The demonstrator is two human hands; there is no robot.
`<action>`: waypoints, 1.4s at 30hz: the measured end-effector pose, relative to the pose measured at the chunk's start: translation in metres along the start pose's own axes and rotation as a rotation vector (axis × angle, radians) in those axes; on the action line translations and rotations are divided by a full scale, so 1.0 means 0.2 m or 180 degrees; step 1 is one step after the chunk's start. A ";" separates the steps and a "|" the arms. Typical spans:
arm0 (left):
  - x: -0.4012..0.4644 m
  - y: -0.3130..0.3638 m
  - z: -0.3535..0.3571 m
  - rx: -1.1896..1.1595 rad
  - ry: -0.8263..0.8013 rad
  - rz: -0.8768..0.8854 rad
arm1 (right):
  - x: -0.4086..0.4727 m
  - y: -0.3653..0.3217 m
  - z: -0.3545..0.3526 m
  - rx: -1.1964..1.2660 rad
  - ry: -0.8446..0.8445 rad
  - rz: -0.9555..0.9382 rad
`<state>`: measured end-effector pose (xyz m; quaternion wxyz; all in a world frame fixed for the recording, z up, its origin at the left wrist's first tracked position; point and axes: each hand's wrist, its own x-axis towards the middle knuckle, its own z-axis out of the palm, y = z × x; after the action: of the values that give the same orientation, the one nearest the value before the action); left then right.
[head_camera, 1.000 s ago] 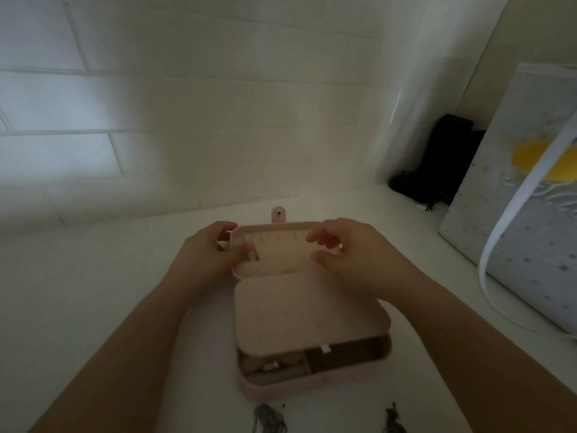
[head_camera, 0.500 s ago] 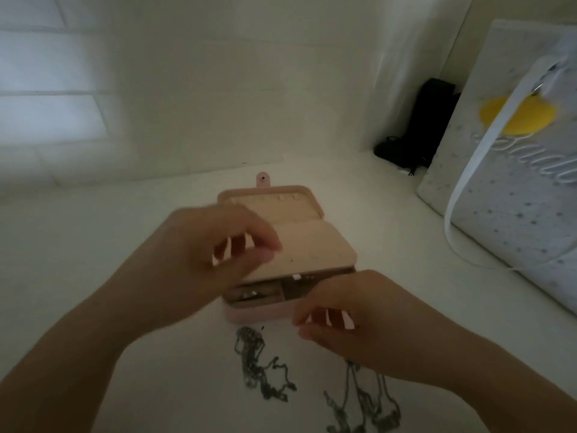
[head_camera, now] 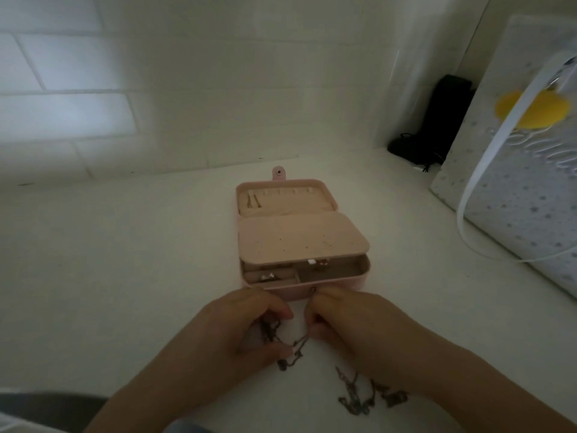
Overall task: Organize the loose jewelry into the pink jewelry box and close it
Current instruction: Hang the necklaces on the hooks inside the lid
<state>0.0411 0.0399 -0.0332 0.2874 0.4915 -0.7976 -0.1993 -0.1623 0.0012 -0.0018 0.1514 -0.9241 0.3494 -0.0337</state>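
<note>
Since the earlier frame both hands have dropped from the box [head_camera: 299, 239] to the tabletop [head_camera: 125, 276] before it. Left hand [head_camera: 246, 332] and right hand [head_camera: 349, 326] each pinch the same chain [head_camera: 281, 342], strung between the grips. Second chain [head_camera: 362, 395] lies beneath the right wrist. Box stands open, just beyond the fingertips.

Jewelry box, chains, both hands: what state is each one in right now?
Pink jewelry box: open, lid laid back, inner flap half lowered.
Chain: on the table, held between both hands.
Second chain: loose on the table.
Left hand: fingers curled round the chain.
Right hand: pinching the chain.
Gift bag: leaning upright.
</note>
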 end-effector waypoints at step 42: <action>0.24 0.27 -0.04 -0.1924 -0.0085 -0.0163 | 0.09 -0.04 -0.31 0.4389 0.1398 -0.0107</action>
<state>-0.0074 0.0192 0.0172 0.4050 0.4008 -0.6932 -0.4413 -0.1540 -0.0197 0.0588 0.6255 -0.5956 0.2568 -0.4336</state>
